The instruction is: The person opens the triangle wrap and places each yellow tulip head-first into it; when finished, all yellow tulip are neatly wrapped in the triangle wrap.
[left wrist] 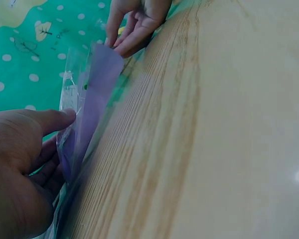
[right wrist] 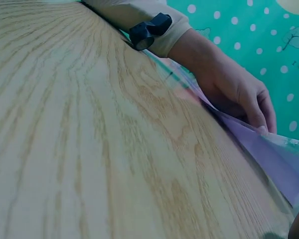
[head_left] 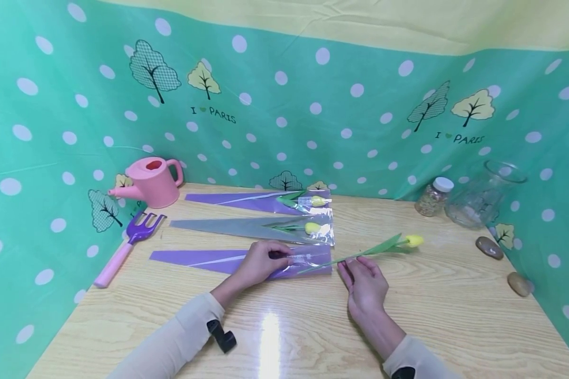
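Note:
A purple and clear flower sleeve (head_left: 204,260) lies on the wooden table (head_left: 284,326). My left hand (head_left: 269,257) grips its wide open end, with thumb and fingers around the film. In the left wrist view the left hand (left wrist: 60,144) holds the sleeve (left wrist: 97,89) raised off the wood. My right hand (head_left: 349,266) pinches the green stem (head_left: 355,255) of a yellow tulip (head_left: 413,241). The stem's lower end sits at the sleeve's mouth. In the right wrist view the left hand (right wrist: 239,89) rests on the sleeve (right wrist: 269,157).
Two more sleeves (head_left: 246,200) (head_left: 246,227), each with a yellow tulip inside, lie behind. A pink watering can (head_left: 151,181) and a purple hand rake (head_left: 133,239) are at the left. A jar (head_left: 433,196), a glass vase (head_left: 483,195) and two stones (head_left: 489,247) (head_left: 519,284) are at the right.

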`<state>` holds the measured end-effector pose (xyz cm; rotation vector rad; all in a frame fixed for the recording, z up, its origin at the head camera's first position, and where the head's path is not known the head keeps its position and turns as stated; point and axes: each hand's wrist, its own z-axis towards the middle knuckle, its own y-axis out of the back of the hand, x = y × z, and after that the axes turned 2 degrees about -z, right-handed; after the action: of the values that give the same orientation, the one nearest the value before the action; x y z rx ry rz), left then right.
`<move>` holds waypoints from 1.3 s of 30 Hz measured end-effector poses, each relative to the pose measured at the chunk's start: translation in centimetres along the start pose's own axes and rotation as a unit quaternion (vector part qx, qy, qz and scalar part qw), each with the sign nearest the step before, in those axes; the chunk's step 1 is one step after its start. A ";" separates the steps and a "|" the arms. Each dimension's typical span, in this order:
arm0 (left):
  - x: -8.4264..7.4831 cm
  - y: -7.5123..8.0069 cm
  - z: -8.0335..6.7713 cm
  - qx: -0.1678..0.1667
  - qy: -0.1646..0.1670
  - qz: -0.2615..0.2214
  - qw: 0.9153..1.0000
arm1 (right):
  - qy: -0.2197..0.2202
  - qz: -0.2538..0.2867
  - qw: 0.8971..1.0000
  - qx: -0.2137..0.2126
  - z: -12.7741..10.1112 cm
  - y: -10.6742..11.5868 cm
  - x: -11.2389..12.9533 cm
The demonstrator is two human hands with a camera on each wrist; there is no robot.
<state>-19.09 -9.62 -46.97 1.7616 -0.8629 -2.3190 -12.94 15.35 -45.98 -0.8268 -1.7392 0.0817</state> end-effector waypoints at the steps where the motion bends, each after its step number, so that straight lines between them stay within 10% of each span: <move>1: 0.0 0.0 0.0 0.000 0.000 0.000 1.000 | 0.000 -0.002 1.000 0.000 0.0 0.0 -0.1; 13: 0.1 -0.2 0.0 -0.004 -0.009 0.014 1.000 | 0.006 -0.052 0.998 0.025 -0.1 0.3 1.2; 22: 0.1 -0.2 0.0 -0.004 -0.008 0.015 1.000 | 0.124 -0.129 0.979 0.103 4.2 2.6 7.6; 25: 0.1 -0.2 0.0 -0.004 -0.009 0.012 1.000 | 0.169 -0.238 0.946 0.140 6.5 4.2 10.0; 35: 0.2 -0.2 0.0 -0.005 -0.009 0.019 1.000 | 0.195 -0.546 0.789 0.202 13.4 8.1 14.7; 39: 0.2 -0.3 -0.1 -0.003 -0.012 0.018 1.000 | 0.156 -0.593 0.755 0.234 14.6 8.8 15.1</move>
<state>-19.03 -9.48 -47.28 1.7060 -0.8812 -2.3217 -22.91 35.55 -42.62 0.6842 -1.5248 -0.4403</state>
